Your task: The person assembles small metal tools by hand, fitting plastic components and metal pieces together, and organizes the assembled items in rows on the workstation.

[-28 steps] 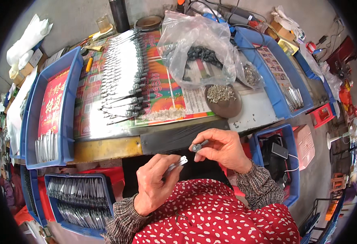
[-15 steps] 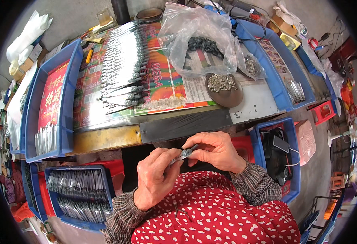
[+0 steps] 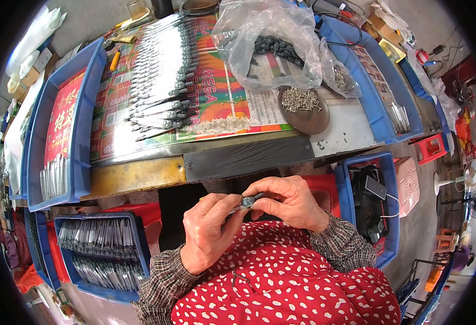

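Between my two hands, just off the table's front edge, is a slim piece with a dark grey round joint [image 3: 247, 202]. My left hand [image 3: 208, 230] pinches its thin silvery end. The fingers of my right hand [image 3: 289, 203] close on its dark end, which pokes out past the fingertips. Exactly what kind of piece it is, I cannot tell. Similar silvery pieces with dark joints [image 3: 181, 103] lie in a long overlapping row on the table. A brown dish [image 3: 309, 125] holds many small metal pins, and a clear plastic bag [image 3: 230, 59] holds black parts.
A blue bin [image 3: 83, 130] with silver strips stands at the table's left; another blue bin [image 3: 406, 97] is at the right. Lower left, a blue crate [image 3: 108, 294] holds rows of similar pieces. Lower right, a blue bin [image 3: 392, 216] contains a black device and cable.
The whole view has shifted a little, so the table sits slightly higher and further left. Both hands keep their grip on the piece, with only slight finger movement.
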A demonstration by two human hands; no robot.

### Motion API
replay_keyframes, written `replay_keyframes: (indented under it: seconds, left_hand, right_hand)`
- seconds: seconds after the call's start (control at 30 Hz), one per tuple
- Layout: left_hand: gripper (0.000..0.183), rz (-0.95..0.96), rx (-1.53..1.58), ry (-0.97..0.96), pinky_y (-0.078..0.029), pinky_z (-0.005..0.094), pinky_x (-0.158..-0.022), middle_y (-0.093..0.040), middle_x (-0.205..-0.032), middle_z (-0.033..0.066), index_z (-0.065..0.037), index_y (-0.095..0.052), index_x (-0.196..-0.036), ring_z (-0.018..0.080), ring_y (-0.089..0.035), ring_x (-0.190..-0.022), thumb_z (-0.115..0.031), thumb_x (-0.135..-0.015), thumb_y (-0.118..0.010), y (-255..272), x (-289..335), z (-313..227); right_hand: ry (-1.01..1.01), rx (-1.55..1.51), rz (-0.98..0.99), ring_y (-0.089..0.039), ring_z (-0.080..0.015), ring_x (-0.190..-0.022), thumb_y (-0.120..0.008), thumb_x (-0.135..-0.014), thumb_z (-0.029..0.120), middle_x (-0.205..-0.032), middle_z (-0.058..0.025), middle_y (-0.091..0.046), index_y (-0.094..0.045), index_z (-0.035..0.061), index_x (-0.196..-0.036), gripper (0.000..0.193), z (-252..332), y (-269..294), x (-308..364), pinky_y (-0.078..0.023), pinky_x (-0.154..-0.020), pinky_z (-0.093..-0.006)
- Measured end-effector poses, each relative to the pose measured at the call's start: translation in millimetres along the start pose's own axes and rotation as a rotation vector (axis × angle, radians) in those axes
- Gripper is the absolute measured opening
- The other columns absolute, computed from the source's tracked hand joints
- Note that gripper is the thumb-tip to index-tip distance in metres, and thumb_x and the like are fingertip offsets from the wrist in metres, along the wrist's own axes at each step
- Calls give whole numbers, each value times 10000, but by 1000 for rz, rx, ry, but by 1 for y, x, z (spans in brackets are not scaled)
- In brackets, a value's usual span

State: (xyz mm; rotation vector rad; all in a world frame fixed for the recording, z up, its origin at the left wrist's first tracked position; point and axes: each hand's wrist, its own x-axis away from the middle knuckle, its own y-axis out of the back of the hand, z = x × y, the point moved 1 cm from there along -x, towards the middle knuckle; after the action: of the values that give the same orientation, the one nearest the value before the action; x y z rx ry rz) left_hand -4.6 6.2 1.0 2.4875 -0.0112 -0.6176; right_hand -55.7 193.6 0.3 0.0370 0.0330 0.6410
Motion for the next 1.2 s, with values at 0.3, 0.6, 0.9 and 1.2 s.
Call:
replay_keyframes:
  seconds: [0.3,0.6,0.9,1.2]
  left_hand:
    - [262,-62,-32,-11,-500,270,-530,-665,-817,101,-11,-685,-954,178,-630,-628,37,-708,-763,-5,4,3]
    - [283,-68,-45,-28,-508,300,-546,-660,-821,106,-19,-677,-959,221,-641,-643,27,-695,-769,-6,1,8]
    - [276,-90,-51,-53,-505,300,-546,-662,-825,102,-22,-681,-944,213,-637,-633,26,-689,-775,-4,-7,6]
    - [244,-80,-49,13,-488,296,-513,-654,-802,84,-37,-679,-918,197,-602,-591,22,-703,-779,1,-14,10]
  right_hand:
    - [10,34,15,-716,-173,-779,-651,-900,-3,-933,-116,-699,-646,-61,-1068,178,-5,-1,-1,-596,-682,-259]
    - [-7,-12,-4,-709,-173,-782,-639,-902,-26,-955,-125,-694,-645,-69,-1070,174,-8,-2,-4,-594,-685,-264]
    - [80,26,-63,-647,-86,-750,-670,-900,30,-889,-51,-684,-643,-22,-1122,229,-6,-2,-5,-537,-670,-230]
    - [386,940,-507,-611,-250,-728,-752,-785,74,-829,-97,-645,-657,2,-1035,276,12,77,-15,-505,-654,-350]
